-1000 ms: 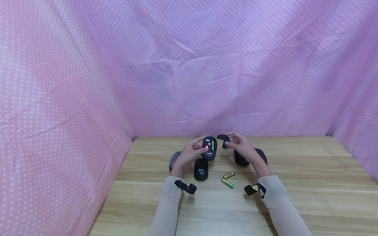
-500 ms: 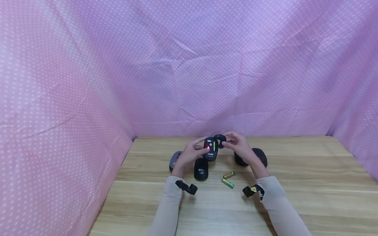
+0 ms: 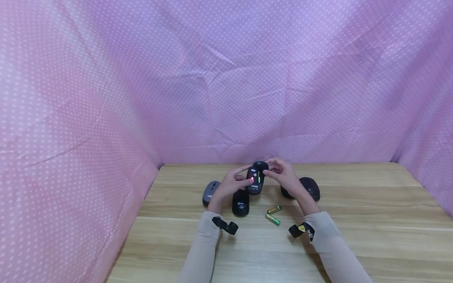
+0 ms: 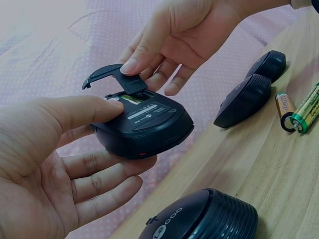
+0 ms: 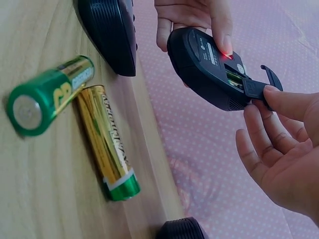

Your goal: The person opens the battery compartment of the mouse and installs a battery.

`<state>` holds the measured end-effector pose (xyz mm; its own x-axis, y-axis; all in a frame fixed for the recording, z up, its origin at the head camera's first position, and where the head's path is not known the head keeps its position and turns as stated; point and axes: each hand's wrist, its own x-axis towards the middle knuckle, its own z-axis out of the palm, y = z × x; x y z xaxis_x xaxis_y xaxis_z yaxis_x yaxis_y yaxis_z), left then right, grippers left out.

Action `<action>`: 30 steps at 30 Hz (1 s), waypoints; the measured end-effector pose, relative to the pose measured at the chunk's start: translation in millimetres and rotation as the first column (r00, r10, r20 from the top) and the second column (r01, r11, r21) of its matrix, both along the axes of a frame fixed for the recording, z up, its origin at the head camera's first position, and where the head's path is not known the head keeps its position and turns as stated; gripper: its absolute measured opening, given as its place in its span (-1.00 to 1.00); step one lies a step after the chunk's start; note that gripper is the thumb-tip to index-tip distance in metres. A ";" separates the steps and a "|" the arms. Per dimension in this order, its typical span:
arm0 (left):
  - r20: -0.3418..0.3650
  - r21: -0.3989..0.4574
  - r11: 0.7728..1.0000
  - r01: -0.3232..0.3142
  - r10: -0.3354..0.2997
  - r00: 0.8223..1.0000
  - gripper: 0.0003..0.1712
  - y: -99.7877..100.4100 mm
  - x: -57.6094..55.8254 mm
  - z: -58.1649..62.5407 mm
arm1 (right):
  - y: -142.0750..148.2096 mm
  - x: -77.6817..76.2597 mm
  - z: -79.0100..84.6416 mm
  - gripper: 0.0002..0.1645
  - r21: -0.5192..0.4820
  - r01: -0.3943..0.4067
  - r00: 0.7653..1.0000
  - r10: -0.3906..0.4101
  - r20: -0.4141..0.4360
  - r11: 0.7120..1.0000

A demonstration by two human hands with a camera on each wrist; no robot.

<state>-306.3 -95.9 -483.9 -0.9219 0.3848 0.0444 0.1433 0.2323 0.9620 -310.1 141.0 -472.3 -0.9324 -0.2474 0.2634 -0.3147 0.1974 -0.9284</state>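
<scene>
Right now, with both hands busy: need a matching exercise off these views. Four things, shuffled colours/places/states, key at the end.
Things
1. held mouse
2. battery cover
3. loose batteries
4. grey mouse

Descriptions
A. lying on the table, green and gold
B. pinched by the right hand, not yet fully seated
C. on the table, to the left of the left hand
D. underside showing, red light glowing near the left thumb

Pairs: 1-D, 2-B, 3-A, 4-C
</scene>
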 end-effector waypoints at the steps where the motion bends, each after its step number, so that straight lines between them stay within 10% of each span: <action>1: 0.002 0.000 1.000 -0.002 0.002 1.000 -0.37 0.4 -0.3 -0.3 | 0.0 -0.1 -0.3 -0.63 0.006 0.006 1.000 -0.006 -0.003 1.000; 30: 0.003 0.035 0.999 0.013 -0.014 1.000 -0.34 3.3 1.1 -2.0 | -3.8 0.9 -5.3 -0.60 0.020 -0.017 0.997 0.019 -0.076 1.000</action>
<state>-305.3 -92.6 -485.9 -0.9168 0.3954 0.0551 0.1433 0.1970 0.9699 -309.2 137.2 -477.6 -0.9052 -0.2697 0.3283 -0.3879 0.2089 -0.8977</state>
